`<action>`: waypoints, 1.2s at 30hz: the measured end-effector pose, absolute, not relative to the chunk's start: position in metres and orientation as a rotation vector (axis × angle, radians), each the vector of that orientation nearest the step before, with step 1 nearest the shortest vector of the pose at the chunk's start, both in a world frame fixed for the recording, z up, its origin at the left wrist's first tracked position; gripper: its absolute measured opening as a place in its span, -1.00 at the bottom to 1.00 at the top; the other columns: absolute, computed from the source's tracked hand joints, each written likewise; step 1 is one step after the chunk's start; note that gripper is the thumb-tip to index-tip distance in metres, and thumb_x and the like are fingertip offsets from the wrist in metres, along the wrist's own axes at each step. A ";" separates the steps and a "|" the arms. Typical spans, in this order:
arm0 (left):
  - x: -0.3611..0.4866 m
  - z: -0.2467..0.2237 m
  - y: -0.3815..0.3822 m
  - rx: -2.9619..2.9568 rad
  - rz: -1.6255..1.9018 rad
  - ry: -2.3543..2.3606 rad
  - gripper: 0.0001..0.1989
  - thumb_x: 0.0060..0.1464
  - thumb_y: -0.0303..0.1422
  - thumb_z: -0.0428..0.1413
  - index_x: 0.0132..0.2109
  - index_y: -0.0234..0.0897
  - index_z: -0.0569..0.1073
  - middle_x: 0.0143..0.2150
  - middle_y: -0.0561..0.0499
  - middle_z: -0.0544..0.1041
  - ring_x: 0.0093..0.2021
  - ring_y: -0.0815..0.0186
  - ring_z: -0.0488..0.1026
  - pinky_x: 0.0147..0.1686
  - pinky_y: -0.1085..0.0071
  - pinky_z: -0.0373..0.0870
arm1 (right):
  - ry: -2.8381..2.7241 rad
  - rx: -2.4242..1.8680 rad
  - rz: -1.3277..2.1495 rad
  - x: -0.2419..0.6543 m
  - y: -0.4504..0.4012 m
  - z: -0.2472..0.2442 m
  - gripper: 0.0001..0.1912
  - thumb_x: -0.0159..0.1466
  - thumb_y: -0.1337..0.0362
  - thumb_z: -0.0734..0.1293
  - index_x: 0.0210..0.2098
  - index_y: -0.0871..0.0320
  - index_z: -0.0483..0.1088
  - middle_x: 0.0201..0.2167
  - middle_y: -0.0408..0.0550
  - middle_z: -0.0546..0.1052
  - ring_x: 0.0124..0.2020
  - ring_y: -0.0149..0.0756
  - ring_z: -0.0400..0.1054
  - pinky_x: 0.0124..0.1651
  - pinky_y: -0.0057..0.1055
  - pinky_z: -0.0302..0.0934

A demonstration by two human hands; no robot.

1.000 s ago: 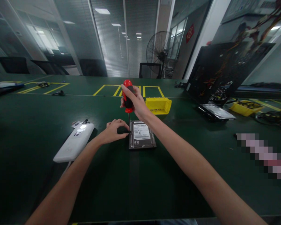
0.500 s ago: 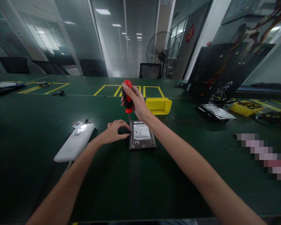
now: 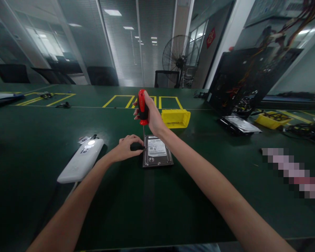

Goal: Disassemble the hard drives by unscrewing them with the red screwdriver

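My right hand (image 3: 154,117) is wrapped around the red and black handle of a screwdriver (image 3: 142,106), held upright. Its thin metal shaft runs down to the left edge of a hard drive (image 3: 157,148), which lies label up on the green table (image 3: 115,210). Beside that edge, my left hand (image 3: 126,147) curls its thumb and forefinger together near the foot of the shaft. A small dark bit shows at those fingertips, too small to make out. The exact spot where the screwdriver tip meets the drive is hidden.
Just beyond the drive stands a yellow bin (image 3: 175,119). A white power bank (image 3: 81,159) with a cable lies left. At right are a black computer case (image 3: 249,80), another drive (image 3: 240,125), a second yellow bin (image 3: 273,120) and cables (image 3: 306,133).
My right hand has turned a little around the screwdriver handle, with its fingers placed differently. My left hand and the drive keep their places; the whole view has shifted slightly.
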State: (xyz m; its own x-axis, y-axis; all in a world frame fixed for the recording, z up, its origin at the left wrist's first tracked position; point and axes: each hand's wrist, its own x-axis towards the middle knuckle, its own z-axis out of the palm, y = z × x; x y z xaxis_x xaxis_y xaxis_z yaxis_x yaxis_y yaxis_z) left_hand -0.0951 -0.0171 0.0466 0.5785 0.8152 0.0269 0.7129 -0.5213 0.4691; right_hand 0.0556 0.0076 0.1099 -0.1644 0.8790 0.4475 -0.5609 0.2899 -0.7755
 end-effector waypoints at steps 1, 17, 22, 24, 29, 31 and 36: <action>-0.095 0.046 -0.017 2.405 0.343 1.223 -0.70 0.04 -0.15 0.07 -0.11 -0.19 0.43 0.04 -0.05 0.35 0.11 0.05 0.21 0.10 -0.05 0.02 | -1.138 -0.386 1.292 0.055 0.008 0.109 -0.46 0.06 -0.10 0.36 -0.12 0.05 0.15 -0.38 -0.21 0.41 -0.52 -0.50 0.28 -0.50 -0.48 0.22; -0.093 0.046 -0.016 2.405 0.328 1.189 -0.73 0.06 -0.19 0.06 -0.12 -0.18 0.45 0.00 -0.04 0.37 0.09 0.09 0.24 0.13 -0.03 0.00 | -1.137 -0.393 1.199 0.041 0.005 0.108 -0.50 0.03 -0.09 0.39 -0.22 0.03 0.17 -0.54 -0.28 0.32 -0.61 -0.53 0.16 -0.66 -0.56 -0.02; -0.095 0.047 -0.016 2.401 0.316 1.172 -0.73 0.07 -0.17 0.06 -0.12 -0.16 0.47 -0.02 -0.03 0.36 0.08 0.10 0.24 0.13 -0.03 0.02 | -1.111 -0.329 1.156 0.049 0.007 0.115 -0.55 0.17 -0.17 0.20 -0.25 0.08 0.30 -0.46 -0.16 0.36 -0.59 -0.53 0.16 -0.61 -0.51 0.04; -0.096 0.046 -0.015 2.398 0.328 1.154 -0.73 0.08 -0.15 0.06 -0.12 -0.14 0.47 -0.01 -0.02 0.36 0.08 0.11 0.25 0.13 0.00 0.03 | -1.076 -0.339 1.137 0.059 0.008 0.118 -0.55 0.18 -0.16 0.18 -0.22 0.08 0.31 -0.47 -0.16 0.34 -0.58 -0.52 0.15 -0.61 -0.51 0.02; -0.097 0.042 -0.011 2.394 0.369 1.120 -0.72 0.10 -0.10 0.05 -0.14 -0.14 0.48 -0.03 0.00 0.37 0.05 0.14 0.27 0.11 0.05 0.06 | -1.102 -0.473 1.023 0.107 0.006 0.130 -0.55 0.19 -0.15 0.15 -0.19 0.05 0.33 -0.45 -0.16 0.36 -0.56 -0.51 0.18 -0.59 -0.52 0.02; -0.096 0.041 -0.010 2.405 0.388 1.126 -0.73 0.12 -0.12 0.04 -0.17 -0.16 0.48 -0.05 0.00 0.37 0.04 0.15 0.28 0.11 0.06 0.06 | -1.106 -0.555 0.984 0.130 0.002 0.134 -0.55 0.19 -0.16 0.14 -0.20 0.05 0.34 -0.45 -0.17 0.37 -0.58 -0.53 0.16 -0.58 -0.53 0.02; -0.092 0.039 -0.013 2.506 0.454 1.150 -0.78 0.15 -0.16 0.03 -0.20 -0.17 0.46 -0.08 0.01 0.36 0.03 0.15 0.27 0.11 0.02 0.00 | -1.119 -0.768 0.955 0.188 -0.011 0.126 -0.56 0.21 -0.12 0.16 -0.22 0.12 0.32 -0.48 -0.17 0.35 -0.61 -0.57 0.14 -0.62 -0.57 -0.01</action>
State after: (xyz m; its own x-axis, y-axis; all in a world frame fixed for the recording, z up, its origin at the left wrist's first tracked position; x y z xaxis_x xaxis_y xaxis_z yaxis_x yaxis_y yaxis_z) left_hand -0.0919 -0.0130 0.0390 0.6201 0.7714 0.1430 0.6609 -0.6118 0.4346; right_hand 0.1880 -0.0115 0.1260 0.1440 0.9130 0.3817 -0.2333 0.4062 -0.8835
